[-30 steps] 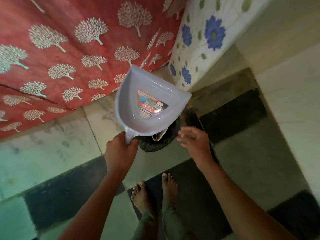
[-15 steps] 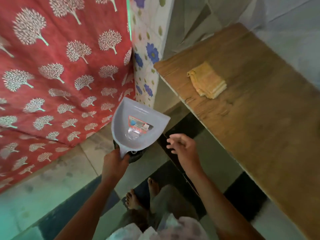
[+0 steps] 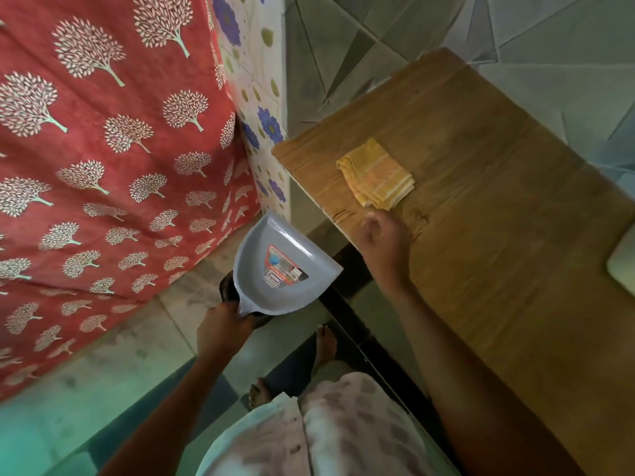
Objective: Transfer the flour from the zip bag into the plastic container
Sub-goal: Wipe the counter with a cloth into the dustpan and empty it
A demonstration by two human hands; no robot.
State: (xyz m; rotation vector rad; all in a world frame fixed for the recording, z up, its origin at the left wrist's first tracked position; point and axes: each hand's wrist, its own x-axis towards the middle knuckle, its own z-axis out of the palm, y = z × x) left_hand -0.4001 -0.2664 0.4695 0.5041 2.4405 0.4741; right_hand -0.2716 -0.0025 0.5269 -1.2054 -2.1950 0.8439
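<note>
My left hand (image 3: 225, 326) grips the handle of a grey plastic dustpan (image 3: 275, 269) with a red label inside, held over a dark round bin (image 3: 228, 292) on the floor. My right hand (image 3: 385, 240) hovers over the near left edge of the wooden table (image 3: 498, 235), fingers loosely curled and holding nothing, just in front of a folded yellow cloth (image 3: 376, 175). No zip bag or flour shows in this view. A pale object (image 3: 623, 264) is cut off at the table's right edge; I cannot tell what it is.
A red cloth with white tree prints (image 3: 103, 149) hangs at the left beside a floral panel (image 3: 257, 97). The floor has light and dark tiles (image 3: 120, 355). My bare feet (image 3: 324, 343) stand beside the table. Grey patterned wall tiles (image 3: 343, 46) rise behind the table.
The view has swung up and right, showing the table. My right hand has risen from beside the bin to over the table edge near the yellow cloth. The dustpan stays in my left hand.
</note>
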